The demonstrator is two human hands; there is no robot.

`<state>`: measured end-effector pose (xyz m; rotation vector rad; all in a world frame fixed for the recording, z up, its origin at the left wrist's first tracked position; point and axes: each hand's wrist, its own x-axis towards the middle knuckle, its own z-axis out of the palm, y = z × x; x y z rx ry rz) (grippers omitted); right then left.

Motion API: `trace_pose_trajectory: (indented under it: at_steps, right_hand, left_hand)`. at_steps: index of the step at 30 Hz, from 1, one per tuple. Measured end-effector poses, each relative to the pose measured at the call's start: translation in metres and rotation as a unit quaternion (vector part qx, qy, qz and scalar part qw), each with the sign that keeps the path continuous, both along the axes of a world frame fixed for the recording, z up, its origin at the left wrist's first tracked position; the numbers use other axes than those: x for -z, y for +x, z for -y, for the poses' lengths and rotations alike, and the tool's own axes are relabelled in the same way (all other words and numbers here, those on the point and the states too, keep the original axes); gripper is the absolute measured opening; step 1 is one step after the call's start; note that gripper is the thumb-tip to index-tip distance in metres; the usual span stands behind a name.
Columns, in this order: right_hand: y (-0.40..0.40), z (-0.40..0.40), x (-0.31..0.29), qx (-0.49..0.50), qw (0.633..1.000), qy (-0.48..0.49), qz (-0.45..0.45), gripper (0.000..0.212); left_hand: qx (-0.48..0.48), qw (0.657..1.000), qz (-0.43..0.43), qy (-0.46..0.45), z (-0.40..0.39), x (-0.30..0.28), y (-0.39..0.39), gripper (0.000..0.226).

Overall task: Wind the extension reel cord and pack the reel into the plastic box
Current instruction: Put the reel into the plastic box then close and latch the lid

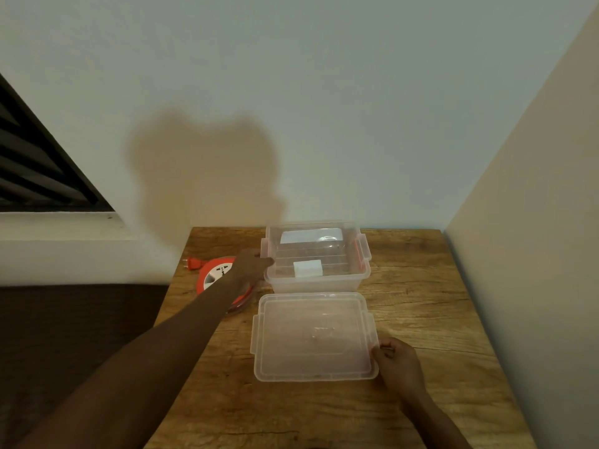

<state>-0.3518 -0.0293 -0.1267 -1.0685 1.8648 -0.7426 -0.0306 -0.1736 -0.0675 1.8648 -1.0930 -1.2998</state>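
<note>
Brown wood-grain desk [421, 319] pushed into corner: pale grey-white back wall [291, 76], cream side wall [534, 222] at right. Dark slatted window [32, 166] with white sill upper left. Soft blurred shadow [204, 176] on back wall. Dark brown floor [74, 319] at left.

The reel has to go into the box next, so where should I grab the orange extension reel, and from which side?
Probably take the orange extension reel by its round rim, from above and from its left. It lies flat on the wooden table, socket face up, so the rim is the part offered. The left hand and forearm cross its right side, and the clear plastic box stands close there.
</note>
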Motion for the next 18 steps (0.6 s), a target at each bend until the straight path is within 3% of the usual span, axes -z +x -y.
trace_pose_trajectory:
  at_steps: [10,18]
  right_hand:
    - [0.0,0.004,0.011,-0.025,0.999,0.009,-0.035,0.013]
    - [0.004,0.006,0.011,-0.076,0.985,-0.031,-0.153,0.002]
  left_hand:
    - [0.0,1.0,0.005,-0.011,-0.001,0.001,-0.001,0.032]
    - [0.023,0.999,0.044,-0.017,-0.003,-0.004,-0.003,0.037]
